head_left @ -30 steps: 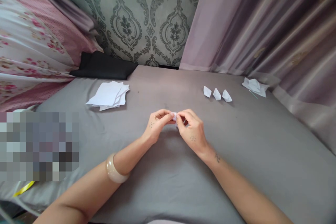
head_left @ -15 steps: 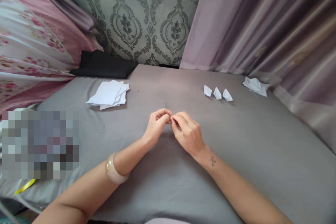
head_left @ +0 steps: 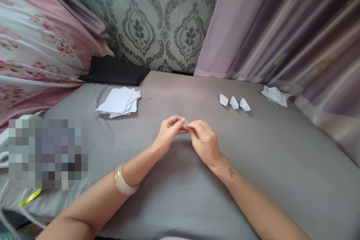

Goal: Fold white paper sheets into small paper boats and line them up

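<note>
Over the middle of the grey cloth surface my two hands meet at the fingertips. My left hand (head_left: 171, 131) pinches a small folded piece of white paper (head_left: 185, 124) between thumb and fingers. From the other side, my right hand (head_left: 204, 140) grips the same paper with thumb and forefinger. Most of the paper is hidden by the fingers. Beyond my right hand, three small folded white paper shapes stand in a row: a left one (head_left: 224, 99), a middle one (head_left: 234, 102) and a right one (head_left: 245, 104).
A loose stack of white paper sheets (head_left: 119, 102) lies at the left, before a folded black cloth (head_left: 115, 70). More paper pieces (head_left: 275, 95) lie at the far right beside the curtain (head_left: 253, 26). A yellow strip (head_left: 30, 197) and a blurred-out patch are at the left edge.
My right hand has shifted slightly right, away from the left fingertips, and more of the paper between them shows. The whole view has moved a little.
</note>
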The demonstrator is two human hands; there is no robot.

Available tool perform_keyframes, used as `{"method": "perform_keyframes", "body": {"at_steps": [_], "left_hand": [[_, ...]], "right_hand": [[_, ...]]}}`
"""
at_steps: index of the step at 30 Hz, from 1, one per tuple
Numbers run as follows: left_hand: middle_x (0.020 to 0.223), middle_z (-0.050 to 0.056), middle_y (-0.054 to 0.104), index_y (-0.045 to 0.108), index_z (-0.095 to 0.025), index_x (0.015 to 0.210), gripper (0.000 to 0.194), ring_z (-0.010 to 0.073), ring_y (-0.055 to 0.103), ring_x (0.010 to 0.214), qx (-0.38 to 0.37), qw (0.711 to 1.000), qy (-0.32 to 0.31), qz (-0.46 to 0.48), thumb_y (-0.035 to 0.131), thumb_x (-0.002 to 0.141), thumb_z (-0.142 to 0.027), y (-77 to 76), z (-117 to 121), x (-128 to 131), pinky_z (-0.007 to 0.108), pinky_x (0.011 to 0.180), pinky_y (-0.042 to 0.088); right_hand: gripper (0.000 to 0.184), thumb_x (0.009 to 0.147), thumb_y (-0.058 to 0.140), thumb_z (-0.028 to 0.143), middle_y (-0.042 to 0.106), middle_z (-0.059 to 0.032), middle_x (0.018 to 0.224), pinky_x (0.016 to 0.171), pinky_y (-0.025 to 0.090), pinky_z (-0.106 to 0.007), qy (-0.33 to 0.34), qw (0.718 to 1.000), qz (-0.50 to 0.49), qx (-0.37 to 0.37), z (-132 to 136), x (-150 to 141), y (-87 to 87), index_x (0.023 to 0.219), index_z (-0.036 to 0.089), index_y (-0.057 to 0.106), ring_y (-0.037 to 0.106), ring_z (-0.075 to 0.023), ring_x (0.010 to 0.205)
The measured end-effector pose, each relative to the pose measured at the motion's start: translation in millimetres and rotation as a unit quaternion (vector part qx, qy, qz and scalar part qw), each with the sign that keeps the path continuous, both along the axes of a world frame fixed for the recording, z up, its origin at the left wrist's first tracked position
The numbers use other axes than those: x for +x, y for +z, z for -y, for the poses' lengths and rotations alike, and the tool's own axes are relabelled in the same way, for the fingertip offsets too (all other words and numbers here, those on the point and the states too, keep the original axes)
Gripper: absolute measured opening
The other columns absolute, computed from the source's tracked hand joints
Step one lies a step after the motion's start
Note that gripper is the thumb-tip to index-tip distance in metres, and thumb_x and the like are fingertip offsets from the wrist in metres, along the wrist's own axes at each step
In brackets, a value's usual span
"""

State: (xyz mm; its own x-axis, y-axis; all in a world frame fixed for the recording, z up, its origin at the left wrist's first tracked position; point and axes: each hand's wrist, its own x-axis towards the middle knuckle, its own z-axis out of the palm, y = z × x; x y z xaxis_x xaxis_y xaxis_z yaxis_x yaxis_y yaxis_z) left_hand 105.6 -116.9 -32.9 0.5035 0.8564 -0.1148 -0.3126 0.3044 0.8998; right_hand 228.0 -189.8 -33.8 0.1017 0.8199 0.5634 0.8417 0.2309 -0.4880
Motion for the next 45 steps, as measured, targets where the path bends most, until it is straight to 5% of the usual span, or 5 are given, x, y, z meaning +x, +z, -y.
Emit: {"method": "perform_keyframes", "body": {"at_steps": [7, 20, 29, 45], "left_hand": [[0.087, 0.007, 0.071, 0.068, -0.013, 0.088, 0.022, 0.0164, 0.066, 0.085, -0.029, 0.997, -0.044, 0.059, 0.075, 0.070, -0.023, -7.9, -6, 2, 0.033, 0.088, 0.051], [0.083, 0.006, 0.071, 0.072, -0.011, 0.087, 0.025, 0.0140, 0.066, 0.078, -0.042, 0.999, -0.011, 0.006, 0.077, 0.069, -0.027, -8.4, -2, 5, 0.030, 0.081, 0.055], [0.081, 0.006, 0.073, 0.071, -0.012, 0.087, 0.029, 0.0177, 0.068, 0.079, -0.015, 1.000, -0.022, 0.011, 0.078, 0.067, -0.031, -9.8, 1, 6, 0.036, 0.086, 0.054], [0.078, 0.004, 0.072, 0.072, -0.013, 0.084, 0.025, 0.0160, 0.067, 0.075, 0.008, 0.999, -0.036, 0.010, 0.077, 0.068, -0.031, -10.4, 5, 7, 0.035, 0.081, 0.055]], "right_hand": [[0.021, 0.090, 0.049, 0.019, 0.063, -0.0031, 0.089, 0.073, 0.049, -0.027, -0.031, 0.993, -0.114, 0.004, -5, 6, 1.1, 0.104, 0.025, 0.064, 0.061, -0.0149, 0.081], [0.036, 0.093, 0.042, 0.018, 0.062, -0.0063, 0.090, 0.071, 0.048, -0.027, -0.061, 0.998, 0.029, -0.006, -1, 4, -8.4, 0.123, 0.024, 0.061, 0.059, -0.0164, 0.083], [0.017, 0.087, 0.056, 0.028, 0.063, -0.0045, 0.090, 0.073, 0.050, -0.029, -0.061, 0.989, -0.134, -0.003, -9, 2, 0.0, 0.094, 0.023, 0.071, 0.062, -0.0153, 0.078], [0.015, 0.087, 0.053, 0.024, 0.063, -0.0036, 0.084, 0.068, 0.050, -0.028, -0.060, 0.980, -0.189, 0.009, -7, 4, 12.8, 0.082, 0.020, 0.066, 0.060, -0.0137, 0.073]]}}
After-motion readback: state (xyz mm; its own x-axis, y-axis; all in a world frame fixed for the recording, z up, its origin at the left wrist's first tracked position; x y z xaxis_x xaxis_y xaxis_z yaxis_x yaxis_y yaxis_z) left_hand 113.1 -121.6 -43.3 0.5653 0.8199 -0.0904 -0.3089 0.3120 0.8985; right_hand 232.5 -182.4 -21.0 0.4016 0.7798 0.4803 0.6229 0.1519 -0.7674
